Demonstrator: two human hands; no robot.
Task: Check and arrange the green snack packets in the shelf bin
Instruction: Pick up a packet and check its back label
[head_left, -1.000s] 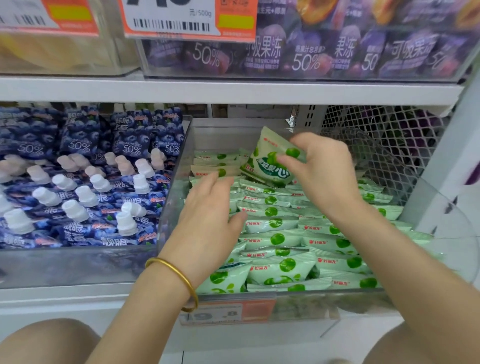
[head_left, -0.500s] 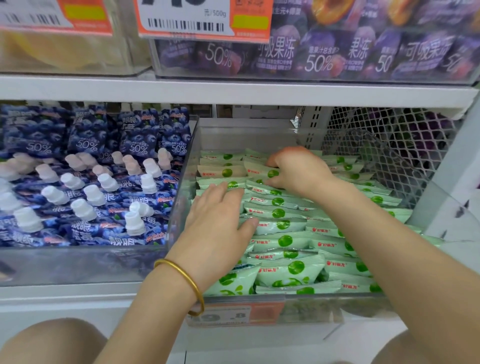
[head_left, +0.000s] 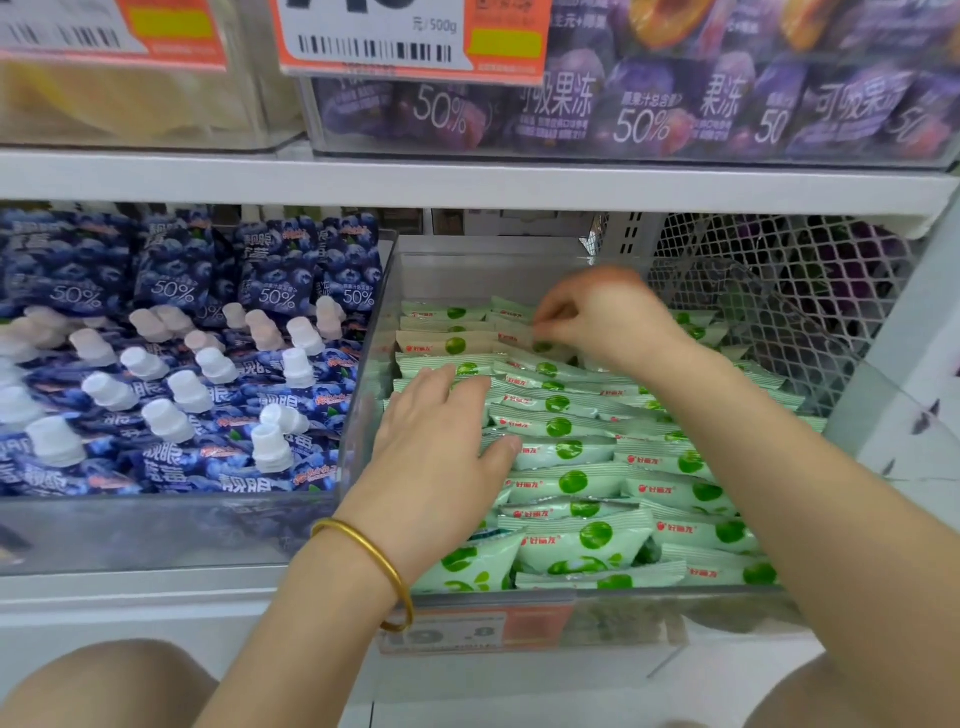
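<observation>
- To the left, a neighbouring bin holds blue drink pouches (head_left: 171, 364) with white caps; they play no part in the job.
- The clear bin (head_left: 363, 415) sits on the lower shelf, and the green packets (head_left: 571, 483) fill it in overlapping rows from front to back.
- The left hand (head_left: 441, 462), a gold bangle (head_left: 371, 566) on its wrist, lies flat with fingers spread on the left rows near the bin's side wall. It grips nothing; it seems to press the packets down.
- The right hand (head_left: 602, 317) reaches to the back rows, fingers curled and pinched at the top edge of a packet there. The hand is blurred, so I cannot tell whether it truly grasps that packet or only touches it.
- My judgement: this is the tidying step, with the back rows being straightened while the front ones are steadied.
- The next move probably calls for a light pinch and a small nudge to line that back packet up with its neighbours, without disturbing the rows below.
- The packets look thin, soft and slippery: pale green wrappers with a green round fruit and a small red logo. One near the back (head_left: 447, 344) looks paler, almost beige, and may deserve a check.
- At the right, a white mesh panel (head_left: 779, 291) stands behind the bin.
</observation>
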